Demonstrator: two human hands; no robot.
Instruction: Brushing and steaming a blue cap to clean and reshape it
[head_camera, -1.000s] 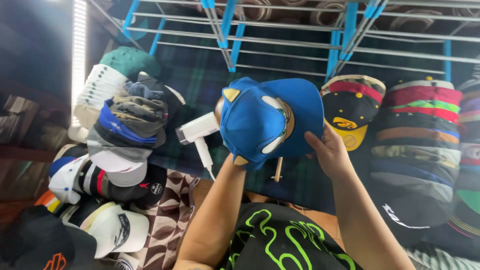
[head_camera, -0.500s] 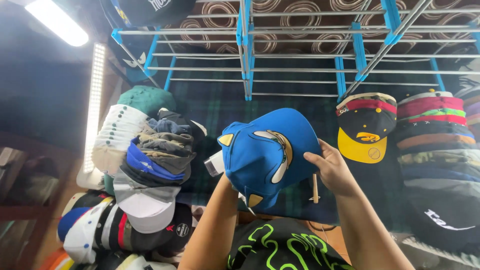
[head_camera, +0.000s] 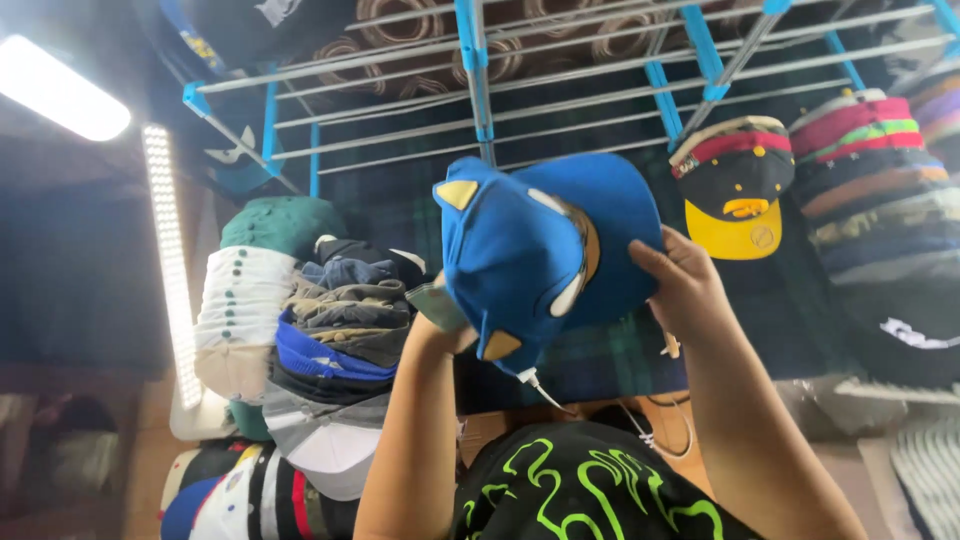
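Raised higher: blue cap (head_camera: 530, 255) | both hands gripping | wire rack (head_camera: 560, 90) behind

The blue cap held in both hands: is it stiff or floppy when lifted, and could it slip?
The blue cap probably keeps its shape: its crown looks full and its brim flat. It seems light, since the right hand grips only the brim edge. The fabric looks matte, so slipping seems unlikely.

Wire rack (head_camera: 600, 80) of pale metal rods joined by blue connectors, spanning the upper wall. Hung from it at right: a black cap with yellow brim (head_camera: 735, 190), beside a column of stacked caps (head_camera: 880, 190) (striped, multicoloured). At left, another stack of folded caps (head_camera: 320, 330); its support is hidden.
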